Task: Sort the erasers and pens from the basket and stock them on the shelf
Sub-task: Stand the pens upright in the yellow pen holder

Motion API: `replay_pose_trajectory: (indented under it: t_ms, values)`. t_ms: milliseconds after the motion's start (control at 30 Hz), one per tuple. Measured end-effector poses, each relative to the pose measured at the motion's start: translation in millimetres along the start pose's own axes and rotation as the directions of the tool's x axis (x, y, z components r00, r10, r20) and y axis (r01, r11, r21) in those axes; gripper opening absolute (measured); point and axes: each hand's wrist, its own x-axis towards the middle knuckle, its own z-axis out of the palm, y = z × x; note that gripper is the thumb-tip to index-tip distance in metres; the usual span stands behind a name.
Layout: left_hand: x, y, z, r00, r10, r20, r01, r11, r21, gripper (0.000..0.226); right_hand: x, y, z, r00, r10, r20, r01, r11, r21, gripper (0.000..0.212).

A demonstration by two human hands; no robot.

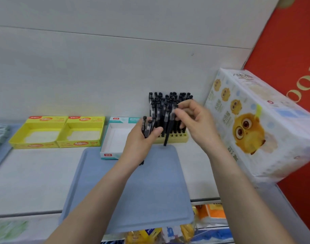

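Standing pens (168,103): too many to count, all black and capped, packed upright at the far middle of the shelf (36,173); the rear rows hide behind the front ones.
Pen holder (177,138): one, a pale yellow plastic block with rows of round holes; its left end is covered by the left hand.
Left hand (141,140): fingers and thumb wrapped round a bunch of pens (147,126); three black caps show above the fist and one tip below the wrist, so the full count is unclear.
Right hand (194,120): thumb and fingertips pinch the top of a single pen (168,131), blurred there; it hangs upright, its tip just in front of the holder's near wall.
Yellow boxes (38,132): two, open-topped cardboard, side by side at the far left.
White box (113,138): one, teal-trimmed card, partly behind the left hand.
Blue tray (141,191): one, flat, matte, with rounded corners; its near end passes the shelf's front edge.
Tissue pack (256,124): one, soft plastic wrap with owl prints, tilted at the right.
Red panel (291,50): one, cut off at the right edge, gold lettering unreadable.
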Motion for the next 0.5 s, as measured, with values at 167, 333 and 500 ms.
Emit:
replay_pose_trajectory:
  t_ms: [167,333,500]
  values:
    - [-2,-4,-1,1.0,-0.007,-0.024,0.004,0.99,-0.137,0.022,11,12,-2,0.969,-0.056,-0.241,0.033,0.995,-0.097,0.009]
    - [-1,-1,-1,0.999,0.029,-0.031,-0.034,0.985,-0.168,0.008,12,22,14,0.977,-0.059,-0.204,0.029,0.988,-0.149,0.008]
    - [1,-6,-1,1.0,0.028,0.01,-0.028,0.999,-0.037,0.032,13,17,9,0.983,-0.085,-0.165,0.052,0.979,-0.199,0.008]
